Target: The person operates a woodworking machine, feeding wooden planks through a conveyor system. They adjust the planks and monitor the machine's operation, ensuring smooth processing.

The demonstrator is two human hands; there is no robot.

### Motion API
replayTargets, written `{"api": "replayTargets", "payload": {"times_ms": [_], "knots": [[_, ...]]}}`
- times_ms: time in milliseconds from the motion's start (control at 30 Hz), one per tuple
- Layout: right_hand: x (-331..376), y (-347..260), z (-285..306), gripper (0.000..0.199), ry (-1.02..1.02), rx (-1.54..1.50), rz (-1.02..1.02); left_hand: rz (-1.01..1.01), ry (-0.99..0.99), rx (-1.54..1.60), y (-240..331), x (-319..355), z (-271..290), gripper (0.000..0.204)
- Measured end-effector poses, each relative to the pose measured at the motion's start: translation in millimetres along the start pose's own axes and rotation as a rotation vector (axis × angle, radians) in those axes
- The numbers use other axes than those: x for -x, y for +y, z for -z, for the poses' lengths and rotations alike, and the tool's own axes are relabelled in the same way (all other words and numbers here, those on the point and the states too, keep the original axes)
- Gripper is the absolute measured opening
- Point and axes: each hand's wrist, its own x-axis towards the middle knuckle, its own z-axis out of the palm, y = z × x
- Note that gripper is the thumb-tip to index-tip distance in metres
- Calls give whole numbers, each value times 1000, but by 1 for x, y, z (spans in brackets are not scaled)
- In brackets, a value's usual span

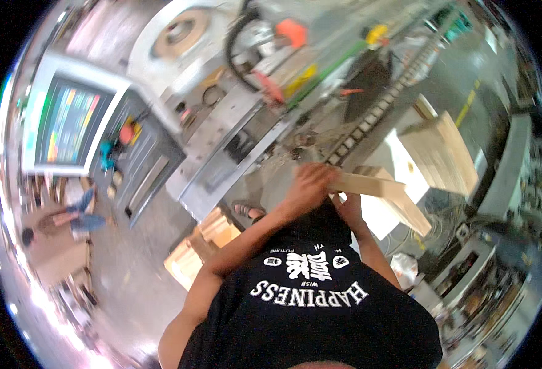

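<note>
Just in front of my body, my left hand (311, 184) is closed over the near end of a pale wooden piece (369, 184). My right hand (348, 208) is at the underside of the same end, its fingers bent against the wood and partly hidden. The piece reaches off to the right, where an angled wooden part (411, 212) slopes down from it; I cannot tell whether the two are joined. Beyond it lie a white board (400, 163) and several light wooden boards (443, 150) stacked together.
A machine with a metal bed (221, 147) and a cable chain (369, 120) stands ahead. To the left are a control screen (68, 126) and a button panel (151, 154). Wooden pieces (203, 243) are stacked near my left arm. Another person (68, 218) is at far left.
</note>
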Motion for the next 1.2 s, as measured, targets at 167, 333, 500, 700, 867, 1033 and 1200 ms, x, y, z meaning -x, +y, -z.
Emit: {"api": "replayTargets", "payload": {"times_ms": [167, 333, 500, 700, 867, 1033, 1200], "knots": [[-74, -69, -27, 31, -393, -232, -96, 534, 173, -276, -96, 167, 57, 60], [-139, -104, -116, 34, -681, -596, -248, 670, 336, -425, -144, 202, 92, 66], [-176, -129, -211, 49, -693, -1031, -535, 669, 422, -521, -180, 170, 110, 51], [-177, -172, -259, 50, -513, -1057, -490, 754, 547, -548, -201, 176, 113, 42], [-162, -169, -259, 56, -570, -1092, -410, 655, 485, -617, -199, 215, 127, 43], [-163, -183, -247, 64, -518, -1063, -348, 681, 308, -587, -207, 211, 137, 54], [-178, -181, -228, 61, -357, -1167, -295, 681, 241, -563, -205, 175, 125, 61]]}}
